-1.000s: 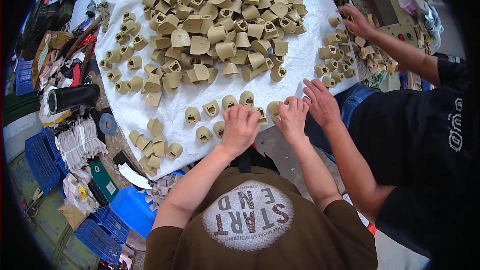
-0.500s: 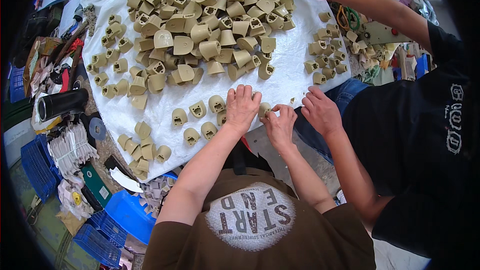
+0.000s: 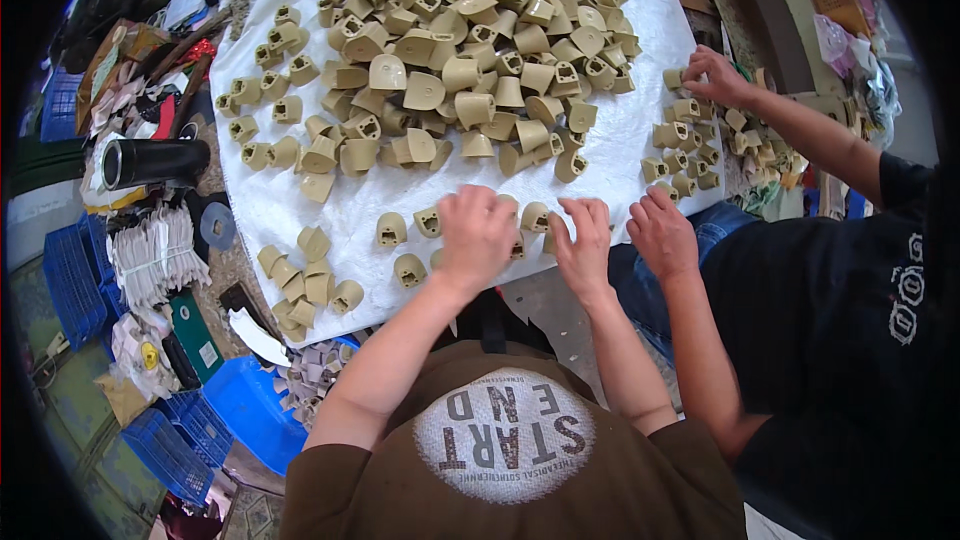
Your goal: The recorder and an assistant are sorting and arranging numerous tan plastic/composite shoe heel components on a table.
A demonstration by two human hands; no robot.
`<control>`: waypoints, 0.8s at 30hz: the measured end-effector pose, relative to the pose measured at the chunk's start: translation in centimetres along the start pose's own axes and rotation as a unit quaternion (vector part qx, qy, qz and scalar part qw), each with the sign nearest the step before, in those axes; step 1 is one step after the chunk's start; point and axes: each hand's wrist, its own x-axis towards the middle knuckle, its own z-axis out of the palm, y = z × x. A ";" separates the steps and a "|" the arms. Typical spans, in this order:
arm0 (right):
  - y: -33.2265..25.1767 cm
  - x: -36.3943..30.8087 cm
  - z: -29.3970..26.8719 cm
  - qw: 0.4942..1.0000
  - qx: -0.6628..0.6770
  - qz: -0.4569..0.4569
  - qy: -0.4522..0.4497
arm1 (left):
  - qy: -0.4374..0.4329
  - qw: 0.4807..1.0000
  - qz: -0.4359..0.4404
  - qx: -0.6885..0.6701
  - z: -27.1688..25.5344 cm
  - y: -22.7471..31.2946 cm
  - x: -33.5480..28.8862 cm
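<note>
Olive-beige hollow plastic caps lie on a white sheet point(image 3: 290, 175), most in a large heap point(image 3: 470, 60). A loose row of them sits near the sheet's front edge, including a cap point(image 3: 391, 229) at its left and another cap point(image 3: 535, 217) between my hands. My left hand point(image 3: 478, 240) hovers over the middle of this row, smeared by motion, with its fingertips unclear and caps partly hidden beneath it. Just right of the row is my right hand point(image 3: 583, 250), thumb and bent fingers apart, with a cap close to the thumb. I see nothing gripped in it.
At the right, a co-worker's far hand point(image 3: 715, 78) reaches to a group of caps point(image 3: 685, 140); their near hand point(image 3: 663, 238) is beside my right hand. A small cap pile point(image 3: 310, 280) lies front left. Blue crates point(image 3: 170, 450) and a blue tub point(image 3: 250, 410) stand lower left.
The view has shifted, moving the scene rightward. My right thumb and fingers have spread from the cap they pinched. The co-worker's far hand has moved from the heap toward the right-hand group.
</note>
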 end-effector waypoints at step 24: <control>-7.6 8.4 9.3 0.934 -0.215 -0.201 -0.202 | 0.084 0.967 -0.225 0.089 -4.8 -7.7 2.1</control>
